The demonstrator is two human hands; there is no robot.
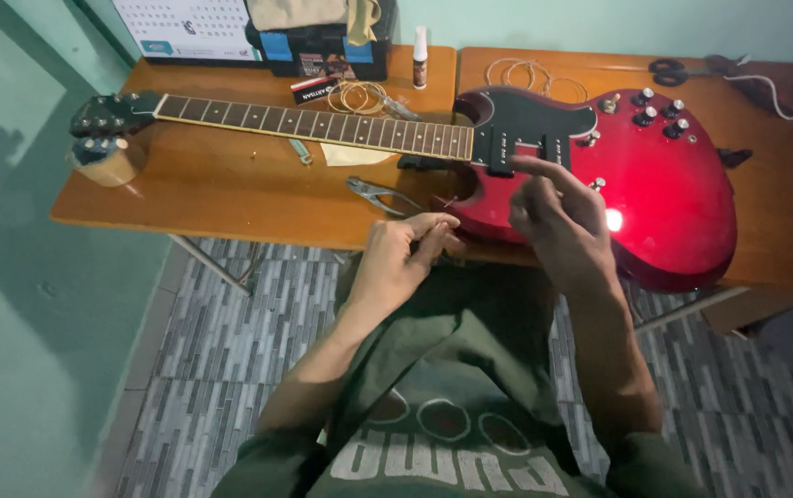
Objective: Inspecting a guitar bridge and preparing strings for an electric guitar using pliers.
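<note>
i am looking down over my green shirt at a striped grey floor. nearest to me, my left hand hovers at the front edge of the wooden table, its fingers curled in and pinched together; whether something thin sits between them i cannot tell. my right hand is raised over the lower body of the red electric guitar, fingers half bent, forefinger stretched toward the pickups; it does not clasp anything i can make out.

the guitar lies flat on its back across the table, body to my right, neck running left. it has no strings that i can see. a bright spot of light shines on the red body just beside my right hand. the headstock rests on a roll of tape near the left end of the table.

a pair of pliers lies on the wood just left of the guitar body, near my left hand. beyond the neck lie coiled guitar strings, a small white bottle standing upright, and a dark box with cloth on top. a second coil of strings sits behind the guitar body, and scissors lie at the far right, against the pale green wall.
</note>
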